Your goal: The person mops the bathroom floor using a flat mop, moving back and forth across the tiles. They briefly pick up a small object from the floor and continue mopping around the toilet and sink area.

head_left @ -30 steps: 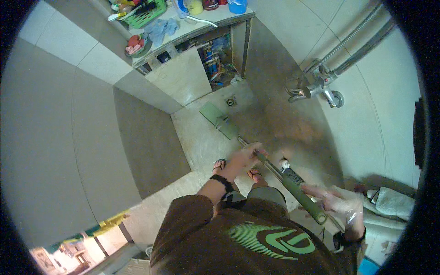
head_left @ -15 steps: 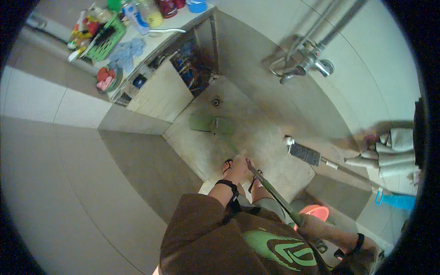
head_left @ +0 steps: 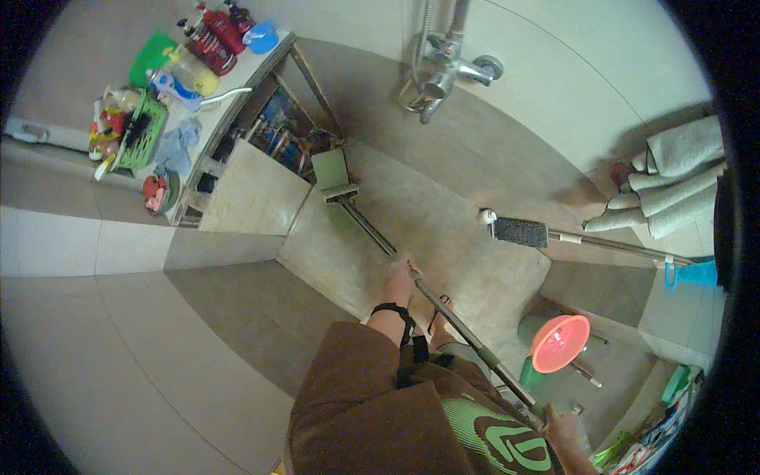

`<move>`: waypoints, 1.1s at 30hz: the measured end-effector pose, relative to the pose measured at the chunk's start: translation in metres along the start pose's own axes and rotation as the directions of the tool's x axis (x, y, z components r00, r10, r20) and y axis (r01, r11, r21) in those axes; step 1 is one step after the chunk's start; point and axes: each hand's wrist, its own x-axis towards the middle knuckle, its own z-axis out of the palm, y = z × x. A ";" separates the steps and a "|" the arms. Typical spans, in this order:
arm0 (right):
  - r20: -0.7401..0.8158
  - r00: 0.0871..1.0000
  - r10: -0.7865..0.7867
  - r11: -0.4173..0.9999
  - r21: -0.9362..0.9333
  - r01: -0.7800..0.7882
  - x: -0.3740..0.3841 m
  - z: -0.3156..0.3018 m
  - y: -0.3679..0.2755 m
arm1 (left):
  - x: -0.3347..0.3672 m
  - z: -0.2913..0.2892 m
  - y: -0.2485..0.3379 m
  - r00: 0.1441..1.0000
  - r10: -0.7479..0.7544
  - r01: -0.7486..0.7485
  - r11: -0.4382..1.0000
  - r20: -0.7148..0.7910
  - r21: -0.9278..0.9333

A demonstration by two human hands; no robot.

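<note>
With both hands I hold a long-handled flat mop [head_left: 368,226] with a pale green rectangular head. Its head rests at the far left of the tiled floor, by the open end of the low cabinet. My left hand [head_left: 401,273] is wrapped round the middle of the pole, in front of my feet. Farther up the pole, at the lower right, my right hand [head_left: 564,429] closes on its upper end; the fingers are partly hidden. The pole crosses in front of my body at a slant.
A counter [head_left: 207,131] at the left bears bottles and a green basket [head_left: 145,131]. A loose panel [head_left: 257,190] leans against its front. A long-handled brush [head_left: 518,232] lies by the right wall, near an orange basin [head_left: 560,343]. A shower tap [head_left: 447,75] juts from the far wall.
The mop head has moved from mid-floor, where it was blurred, to the far left beside the cabinet. Both hands still grip the pole. The whole view has shifted.
</note>
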 end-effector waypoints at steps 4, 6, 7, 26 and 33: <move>0.178 0.983 0.036 0.952 0.293 -0.088 0.051 0.045 -0.005 | -0.010 0.036 0.024 0.990 -0.066 0.048 0.988 -0.122 -0.149; 0.366 0.928 -0.069 0.571 0.777 -0.264 0.089 0.044 -0.018 | -0.013 0.050 0.037 0.983 -0.181 0.151 0.849 -0.010 -0.506; 0.244 0.955 -0.169 0.522 0.844 -0.123 0.105 0.040 -0.026 | -0.015 0.057 0.041 0.966 -0.256 0.211 0.723 0.028 -0.658; -0.119 0.985 -0.125 0.698 0.695 0.173 0.221 0.058 -0.030 | -0.102 0.168 -0.054 0.725 -0.518 0.686 0.477 0.454 -0.550; -0.211 0.965 -0.153 0.739 0.624 0.254 0.197 0.081 0.011 | -0.115 0.173 -0.045 0.767 -0.544 0.640 0.685 0.341 -0.347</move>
